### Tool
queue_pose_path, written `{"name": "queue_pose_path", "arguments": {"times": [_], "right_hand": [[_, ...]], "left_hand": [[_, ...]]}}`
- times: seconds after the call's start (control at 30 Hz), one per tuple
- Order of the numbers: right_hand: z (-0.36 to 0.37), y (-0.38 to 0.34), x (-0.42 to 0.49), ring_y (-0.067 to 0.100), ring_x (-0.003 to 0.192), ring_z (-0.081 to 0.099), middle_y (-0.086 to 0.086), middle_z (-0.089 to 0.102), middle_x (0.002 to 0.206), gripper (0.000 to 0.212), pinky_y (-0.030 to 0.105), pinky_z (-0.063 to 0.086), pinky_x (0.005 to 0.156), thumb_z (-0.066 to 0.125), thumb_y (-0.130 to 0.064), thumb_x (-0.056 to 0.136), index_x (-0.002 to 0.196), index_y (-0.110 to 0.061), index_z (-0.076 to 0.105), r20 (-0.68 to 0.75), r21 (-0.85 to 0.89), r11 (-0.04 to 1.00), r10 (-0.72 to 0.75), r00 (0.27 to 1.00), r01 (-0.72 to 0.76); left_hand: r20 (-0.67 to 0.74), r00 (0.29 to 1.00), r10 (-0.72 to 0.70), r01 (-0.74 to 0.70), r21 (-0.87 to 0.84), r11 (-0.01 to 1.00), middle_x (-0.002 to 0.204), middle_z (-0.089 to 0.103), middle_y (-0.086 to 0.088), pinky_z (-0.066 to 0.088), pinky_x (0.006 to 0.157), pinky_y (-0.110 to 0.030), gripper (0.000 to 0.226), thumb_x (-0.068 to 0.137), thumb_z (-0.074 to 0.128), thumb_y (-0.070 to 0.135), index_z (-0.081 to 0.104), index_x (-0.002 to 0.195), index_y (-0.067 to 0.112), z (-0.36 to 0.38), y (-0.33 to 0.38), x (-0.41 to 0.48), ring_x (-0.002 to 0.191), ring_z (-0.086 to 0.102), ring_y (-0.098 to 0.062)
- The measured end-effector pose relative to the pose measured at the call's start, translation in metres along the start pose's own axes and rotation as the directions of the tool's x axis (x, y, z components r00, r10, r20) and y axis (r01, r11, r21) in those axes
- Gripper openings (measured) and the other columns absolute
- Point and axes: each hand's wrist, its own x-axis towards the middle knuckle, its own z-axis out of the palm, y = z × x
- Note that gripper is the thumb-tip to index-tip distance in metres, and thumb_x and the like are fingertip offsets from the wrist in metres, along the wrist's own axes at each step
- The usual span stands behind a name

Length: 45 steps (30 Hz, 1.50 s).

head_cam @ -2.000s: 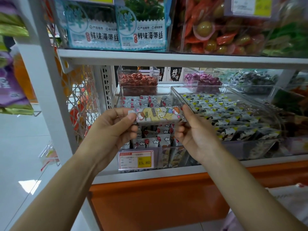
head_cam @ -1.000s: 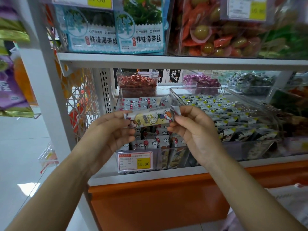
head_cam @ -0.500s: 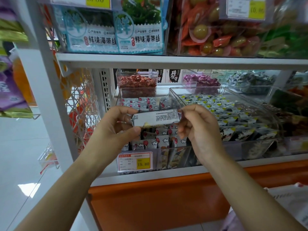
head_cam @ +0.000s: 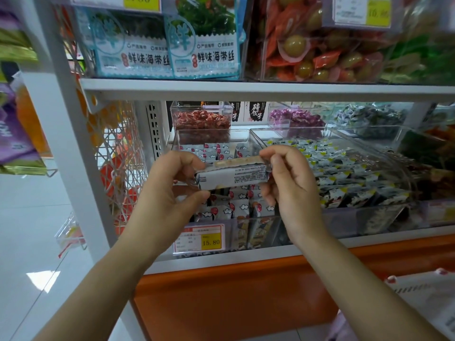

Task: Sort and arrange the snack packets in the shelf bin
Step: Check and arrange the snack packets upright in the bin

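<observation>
Snack packet [head_cam: 232, 177] held level between both hands above clear shelf bin [head_cam: 242, 226], white back panel with fine print facing camera, sealed edge on top. Left hand [head_cam: 170, 193] pinches its left end, right hand [head_cam: 286, 183] pinches right end.

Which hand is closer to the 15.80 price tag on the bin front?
Left. The left hand, gripping the snack packet, sits just above the price tag; the right hand, pinching the packet's other end, is up to its right.
</observation>
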Motion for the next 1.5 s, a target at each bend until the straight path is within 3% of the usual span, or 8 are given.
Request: {"name": "queue_pose_path", "arguments": {"times": [0.23, 0.33, 0.47, 0.73, 0.97, 1.2, 1.4, 1.5], "right_hand": [[-0.001, -0.004, -0.004, 0.006, 0.06, 0.057, 0.006, 0.057, 0.098, 0.035, 0.02, 0.044, 0.052, 0.044, -0.043, 0.087, 0.116, -0.031, 0.058, 0.123, 0.008, 1.0, -0.018, 0.992, 0.017], [-0.003, -0.004, -0.002, -0.004, 0.067, 0.056, -0.018, 0.06, 0.076, 0.041, 0.013, 0.045, 0.063, 0.055, -0.04, 0.083, 0.123, -0.029, 0.056, 0.145, -0.07, 0.997, -0.028, 0.989, 0.039], [-0.004, -0.004, 0.001, -0.008, 0.085, 0.056, -0.025, 0.061, 0.11, 0.037, 0.013, 0.045, 0.078, 0.059, -0.033, 0.084, 0.12, -0.037, 0.054, 0.182, -0.155, 0.982, -0.075, 0.98, 0.104], [-0.001, 0.002, 0.0, 0.013, 0.065, 0.059, -0.006, 0.059, 0.076, 0.01, 0.022, 0.047, 0.059, 0.059, -0.024, 0.089, 0.096, -0.024, 0.065, 0.125, -0.158, 0.986, -0.028, 0.992, 0.048], [0.006, 0.003, -0.002, 0.012, 0.057, 0.056, 0.003, 0.059, 0.076, 0.012, 0.014, 0.043, 0.051, 0.054, -0.034, 0.085, 0.087, -0.026, 0.062, 0.12, -0.161, 0.986, -0.022, 0.993, 0.041], [0.009, 0.004, -0.004, 0.004, 0.056, 0.055, -0.005, 0.058, 0.074, 0.01, 0.012, 0.041, 0.046, 0.054, -0.023, 0.09, 0.086, -0.022, 0.063, 0.126, -0.126, 0.992, 0.028, 0.992, -0.012], [0.009, 0.007, -0.004, 0.006, 0.05, 0.053, -0.002, 0.055, 0.068, 0.012, 0.016, 0.042, 0.047, 0.053, -0.023, 0.093, 0.089, -0.02, 0.064, 0.083, -0.106, 0.99, 0.097, 0.992, -0.088], [0.008, 0.012, -0.002, 0.007, 0.045, 0.05, 0.0, 0.053, 0.062, 0.021, 0.021, 0.041, 0.044, 0.054, -0.034, 0.089, 0.097, -0.018, 0.065, 0.028, -0.022, 0.977, 0.211, 0.977, -0.211]], "left_hand": [[-0.024, 0.998, 0.055, -0.049, 0.189, 0.981, 0.092, 0.042, 0.025, 0.05, 0.091, -0.038, 0.066, 0.073, 0.072, -0.001, 0.047, 0.114, 0.044, -0.001, 0.0, 0.001, 0.093, 0.049, 0.001], [-0.025, 0.998, 0.052, -0.046, 0.206, 0.978, 0.093, 0.041, 0.028, 0.049, 0.091, -0.032, 0.064, 0.073, 0.073, 0.0, 0.048, 0.115, 0.041, 0.0, 0.0, 0.001, 0.094, 0.048, 0.003], [-0.012, 0.999, 0.043, -0.039, 0.237, 0.971, 0.092, 0.041, 0.021, 0.049, 0.09, -0.027, 0.061, 0.073, 0.073, 0.001, 0.049, 0.112, 0.042, -0.001, -0.001, 0.002, 0.094, 0.049, -0.001], [0.082, 0.976, -0.203, 0.206, -0.041, 0.978, 0.091, 0.048, -0.001, 0.053, 0.065, -0.018, 0.036, 0.058, 0.063, 0.054, 0.057, 0.092, 0.045, 0.001, 0.01, 0.0, 0.078, 0.059, -0.004], [0.034, 0.979, -0.201, 0.202, -0.044, 0.978, 0.075, 0.057, -0.016, 0.051, 0.058, -0.028, 0.007, 0.083, 0.065, 0.023, 0.064, 0.077, 0.021, 0.004, 0.007, -0.001, 0.069, 0.06, -0.024], [-0.033, 0.969, -0.247, 0.243, -0.081, 0.967, 0.059, 0.061, 0.0, 0.042, 0.044, -0.012, 0.021, 0.084, 0.063, 0.025, 0.064, 0.068, 0.012, 0.006, 0.006, 0.002, 0.047, 0.055, -0.004], [-0.009, 0.976, -0.217, 0.217, -0.038, 0.975, 0.077, 0.062, -0.001, 0.052, 0.054, -0.019, 0.01, 0.081, 0.061, 0.036, 0.064, 0.08, 0.026, 0.008, 0.006, 0.002, 0.065, 0.061, -0.01], [0.047, 0.989, -0.143, 0.131, 0.202, 0.971, 0.103, 0.045, 0.015, 0.05, 0.072, -0.012, 0.046, 0.069, 0.062, 0.051, 0.05, 0.111, 0.04, 0.009, 0.002, 0.0, 0.088, 0.053, -0.003]]}}
